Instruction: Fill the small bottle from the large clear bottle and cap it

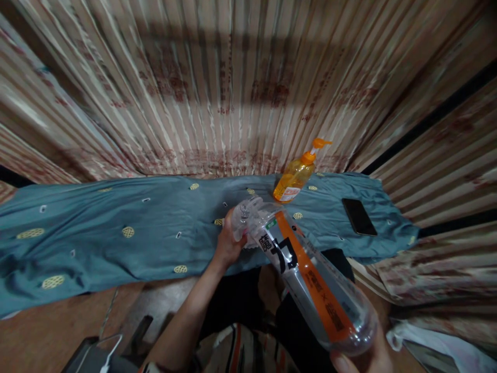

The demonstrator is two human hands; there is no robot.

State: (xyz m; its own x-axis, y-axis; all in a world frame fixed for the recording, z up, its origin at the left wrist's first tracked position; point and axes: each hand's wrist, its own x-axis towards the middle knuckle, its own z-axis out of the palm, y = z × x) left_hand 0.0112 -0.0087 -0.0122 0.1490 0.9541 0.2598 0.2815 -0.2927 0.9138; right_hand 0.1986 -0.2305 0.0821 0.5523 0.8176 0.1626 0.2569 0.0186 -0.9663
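Observation:
A large clear plastic bottle (326,282) with an orange, white and black label is held at a slant above my lap. My left hand (228,244) is closed round its narrow end, where a clear plastic top (248,212) sits. Something white shows beneath that top, too small to make out. At the lower right, my right hand (373,357) grips the bottle's broad base, thumb on the near side; its other fingers are mostly hidden. Past the bottle's neck, an orange pump bottle (293,180) stands on the cloth, touched by neither hand.
A blue-green cloth (151,228) with yellow patterns covers the narrow table. On its right part lies a dark phone (359,216). Pleated curtains (217,93) hang behind and at both sides. A white plastic bag (438,344) is at lower right, a white cable (111,352) at lower left.

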